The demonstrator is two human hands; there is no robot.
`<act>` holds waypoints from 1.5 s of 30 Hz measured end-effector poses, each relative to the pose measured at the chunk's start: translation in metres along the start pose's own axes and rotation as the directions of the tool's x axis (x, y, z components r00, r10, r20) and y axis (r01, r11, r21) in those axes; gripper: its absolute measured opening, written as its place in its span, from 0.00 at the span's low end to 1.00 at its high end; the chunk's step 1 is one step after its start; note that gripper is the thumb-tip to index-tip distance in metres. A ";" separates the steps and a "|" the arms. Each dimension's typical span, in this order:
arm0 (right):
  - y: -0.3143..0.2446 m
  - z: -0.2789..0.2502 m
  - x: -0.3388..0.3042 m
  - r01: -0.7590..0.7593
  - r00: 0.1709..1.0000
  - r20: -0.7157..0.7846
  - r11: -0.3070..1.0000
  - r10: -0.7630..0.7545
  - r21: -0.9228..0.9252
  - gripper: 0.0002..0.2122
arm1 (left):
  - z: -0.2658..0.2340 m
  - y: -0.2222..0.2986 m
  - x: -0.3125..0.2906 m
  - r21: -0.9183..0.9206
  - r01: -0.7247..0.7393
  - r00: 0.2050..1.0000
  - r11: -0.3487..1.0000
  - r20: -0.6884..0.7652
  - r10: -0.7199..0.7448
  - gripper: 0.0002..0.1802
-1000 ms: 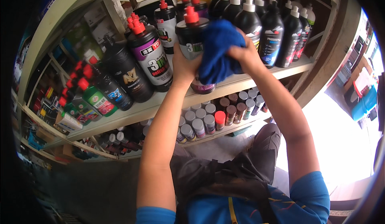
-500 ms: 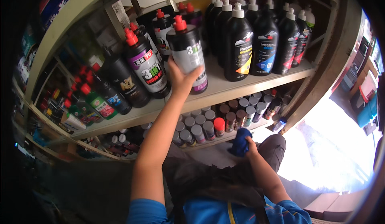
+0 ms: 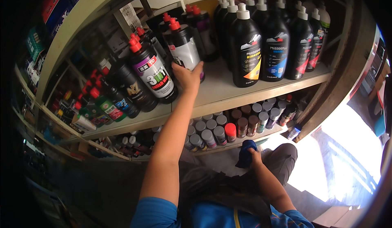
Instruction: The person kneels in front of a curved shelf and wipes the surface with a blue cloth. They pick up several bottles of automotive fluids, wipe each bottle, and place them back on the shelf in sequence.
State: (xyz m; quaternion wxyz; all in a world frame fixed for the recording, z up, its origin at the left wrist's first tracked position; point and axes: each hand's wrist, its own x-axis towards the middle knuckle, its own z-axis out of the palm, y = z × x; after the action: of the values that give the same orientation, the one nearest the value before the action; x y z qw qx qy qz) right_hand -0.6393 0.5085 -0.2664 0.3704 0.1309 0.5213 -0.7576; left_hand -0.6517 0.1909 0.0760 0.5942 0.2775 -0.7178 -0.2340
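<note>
On the upper shelf, my left hand is wrapped round the lower part of a black bottle with a red nozzle cap and a grey-white label. It stands just behind and to the right of a like bottle with a purple and white label. My palm covers the held bottle's lower label, and its base is hidden. Low by my knee, my right hand is closed on a bunched dark blue cloth.
Right of the held bottle stand several black bottles with white nozzles. At the left are darker bottles and a green bottle. Spray cans fill the lower shelf below. A wooden post bounds the right side.
My left hand has pushed the bottle farther back on the shelf, toward the other red-capped bottles. The right hand still holds the cloth. The whole view has shifted a little.
</note>
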 end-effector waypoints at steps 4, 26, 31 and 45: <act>-0.006 0.001 -0.007 0.028 0.999 0.039 1.000 -0.028 0.011 0.22 | 0.018 -0.021 0.025 0.152 0.114 0.993 0.982 -0.048 -0.108 0.59; -0.008 0.006 -0.008 -0.025 0.998 0.062 0.999 0.027 -0.025 0.18 | 0.049 -0.054 0.042 0.223 0.232 0.969 0.947 -0.132 -0.207 0.54; -0.009 0.009 -0.009 -0.069 0.995 0.080 0.997 0.067 0.018 0.19 | 0.038 -0.041 0.033 0.240 0.211 0.976 0.947 -0.106 -0.191 0.57; -0.003 0.013 0.000 -0.011 0.995 0.099 1.000 0.009 0.028 0.17 | 0.093 0.009 0.070 0.054 -0.108 0.978 0.993 0.184 0.097 0.48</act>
State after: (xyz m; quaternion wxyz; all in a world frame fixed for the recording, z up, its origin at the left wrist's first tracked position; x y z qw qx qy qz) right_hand -0.6386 0.4979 -0.2590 0.3976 0.1011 0.4908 -0.7686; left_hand -0.7539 0.1504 0.1153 0.5287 0.2366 -0.7892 -0.2042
